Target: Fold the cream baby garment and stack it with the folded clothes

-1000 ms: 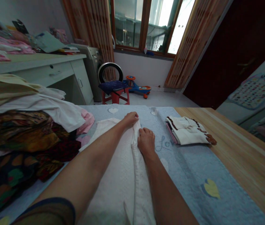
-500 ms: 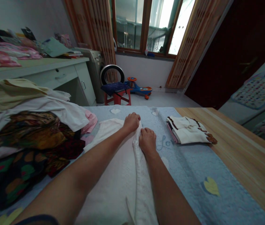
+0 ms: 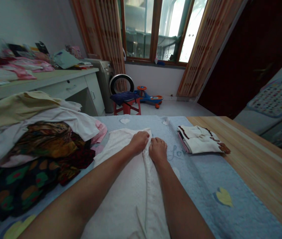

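A white garment (image 3: 121, 192) lies spread lengthwise in front of me, its right side folded over in a long strip. My left hand (image 3: 140, 142) is closed on the cloth at the inner edge of that strip, near the far end. Just to its right, my right hand (image 3: 158, 150) has its fingers curled over the strip's outer edge, pinching the fabric. A thin white tie (image 3: 140, 220) lies on the garment close to me. The far edge of the garment shows beyond my left hand.
A heap of loose clothes (image 3: 38, 132) lies on the left. Folded clothes (image 3: 200, 139) sit in a stack on the right. Beneath is a blue quilted cover (image 3: 193, 186) over a wooden surface (image 3: 255, 152). Beyond stand a red stool (image 3: 128, 108), a toy car (image 3: 149, 97) and a desk (image 3: 81, 78).
My left hand has come slightly toward me along the folded strip. The right hand stays nearly in place on the cloth. The view has tilted and shifted a little.
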The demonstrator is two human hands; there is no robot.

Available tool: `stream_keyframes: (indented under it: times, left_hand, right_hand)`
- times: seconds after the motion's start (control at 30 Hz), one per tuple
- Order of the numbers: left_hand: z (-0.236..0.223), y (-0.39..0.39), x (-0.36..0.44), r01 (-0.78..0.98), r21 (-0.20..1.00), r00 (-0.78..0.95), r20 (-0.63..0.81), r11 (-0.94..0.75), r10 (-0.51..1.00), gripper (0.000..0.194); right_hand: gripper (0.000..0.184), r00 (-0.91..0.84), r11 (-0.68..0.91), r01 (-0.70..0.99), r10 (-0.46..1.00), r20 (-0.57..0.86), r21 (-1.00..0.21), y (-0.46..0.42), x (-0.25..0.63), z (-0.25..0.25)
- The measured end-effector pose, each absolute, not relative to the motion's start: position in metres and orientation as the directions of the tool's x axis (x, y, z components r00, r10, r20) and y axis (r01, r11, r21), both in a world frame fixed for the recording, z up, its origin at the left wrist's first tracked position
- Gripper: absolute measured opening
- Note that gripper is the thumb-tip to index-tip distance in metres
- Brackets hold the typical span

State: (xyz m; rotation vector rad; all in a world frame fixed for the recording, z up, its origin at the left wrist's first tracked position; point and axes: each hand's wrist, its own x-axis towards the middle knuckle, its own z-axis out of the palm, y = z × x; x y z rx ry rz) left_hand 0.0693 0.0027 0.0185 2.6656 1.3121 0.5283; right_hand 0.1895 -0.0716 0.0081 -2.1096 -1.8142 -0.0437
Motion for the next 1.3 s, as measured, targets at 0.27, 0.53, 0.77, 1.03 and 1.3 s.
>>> stream_keyframes:
  times: [0.27, 0.53, 0.77, 1.03, 1.3]
  left_hand:
    - [-0.004, 0.019, 0.069, 0.678, 0.272, 0.638, 0.245, -0.683, 0.730, 0.036]
    - [0.016, 0.001, 0.068, 0.776, 0.333, 0.492, 0.213, -0.536, 0.844, 0.035]
    - [0.032, -0.056, 0.058, 0.835, 0.302, 0.436, 0.144, -0.459, 0.888, 0.021]
    - [0.030, -0.087, 0.053, 0.844, 0.369, 0.350, 0.171, -0.390, 0.921, 0.015]
    - [0.018, -0.088, 0.048, 0.805, 0.450, 0.306, 0.244, -0.387, 0.920, 0.004]
  right_hand:
    - [0.038, 0.174, -0.122, 0.961, 0.964, 0.202, -0.248, -0.068, 0.191, 0.009]
    - [0.042, 0.117, -0.032, 0.950, 0.959, 0.260, -0.311, -0.067, 0.192, 0.011]
    - [0.032, 0.001, 0.051, 0.962, 0.982, 0.190, -0.268, -0.068, 0.191, 0.011]
    - [0.042, -0.011, 0.036, 0.982, 0.991, 0.136, -0.186, -0.074, 0.189, 0.015]
    - [0.046, 0.004, 0.014, 0.983, 0.995, 0.100, -0.184, -0.070, 0.189, 0.012]
